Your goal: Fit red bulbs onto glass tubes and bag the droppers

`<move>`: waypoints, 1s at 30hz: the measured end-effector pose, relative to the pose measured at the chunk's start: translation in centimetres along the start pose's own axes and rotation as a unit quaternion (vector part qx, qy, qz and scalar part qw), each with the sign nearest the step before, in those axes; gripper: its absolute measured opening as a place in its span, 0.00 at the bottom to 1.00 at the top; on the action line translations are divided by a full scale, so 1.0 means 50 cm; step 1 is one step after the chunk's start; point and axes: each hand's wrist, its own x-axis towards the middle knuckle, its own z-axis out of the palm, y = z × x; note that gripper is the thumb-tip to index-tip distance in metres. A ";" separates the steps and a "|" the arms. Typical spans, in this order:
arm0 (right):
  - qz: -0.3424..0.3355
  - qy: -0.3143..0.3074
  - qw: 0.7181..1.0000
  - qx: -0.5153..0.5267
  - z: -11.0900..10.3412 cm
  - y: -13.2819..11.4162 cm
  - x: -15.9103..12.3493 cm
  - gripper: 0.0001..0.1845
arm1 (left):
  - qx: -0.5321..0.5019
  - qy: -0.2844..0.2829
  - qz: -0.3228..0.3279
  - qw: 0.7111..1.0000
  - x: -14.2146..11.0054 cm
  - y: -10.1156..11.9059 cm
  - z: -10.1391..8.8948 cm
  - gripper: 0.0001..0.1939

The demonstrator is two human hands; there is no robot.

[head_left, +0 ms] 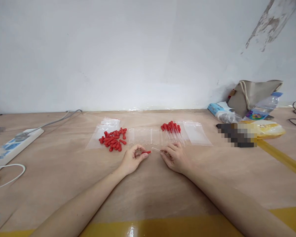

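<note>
Head: left hand [134, 159] holds red bulb [146, 152]; right hand [175, 159], tube [156, 149] (box [213, 109] lettering illegible).

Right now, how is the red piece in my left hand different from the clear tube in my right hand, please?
The red piece is opaque, while the clear tube is see-through. The red piece looks thicker; the clear tube is slimmer. The left hand holds the red piece, the right hand the clear tube. Both point inward, their near ends facing each other.
</note>
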 end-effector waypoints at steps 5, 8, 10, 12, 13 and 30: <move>-0.017 -0.014 1.000 0.004 0.000 -0.005 0.000 0.07 | -0.018 -0.012 -0.006 1.000 0.003 -0.004 -0.002 0.16; -0.030 -0.025 0.999 0.013 0.001 -0.008 -0.002 0.08 | -0.031 -0.028 -0.006 0.999 0.002 -0.004 0.001 0.16; -0.036 -0.032 0.999 0.021 0.002 -0.009 -0.003 0.08 | -0.016 -0.038 -0.001 0.999 0.002 -0.005 0.003 0.15; -0.039 -0.039 0.998 0.033 0.003 -0.010 -0.004 0.08 | 0.013 -0.043 0.006 0.999 0.001 -0.006 0.003 0.14; -0.041 -0.043 0.997 0.042 0.002 -0.009 -0.004 0.08 | 0.031 -0.042 0.011 0.999 0.000 -0.005 0.002 0.13; -0.069 -0.059 0.996 -0.013 -0.015 -0.015 0.000 0.10 | 0.221 -0.086 0.132 0.962 -0.024 0.022 -0.002 0.09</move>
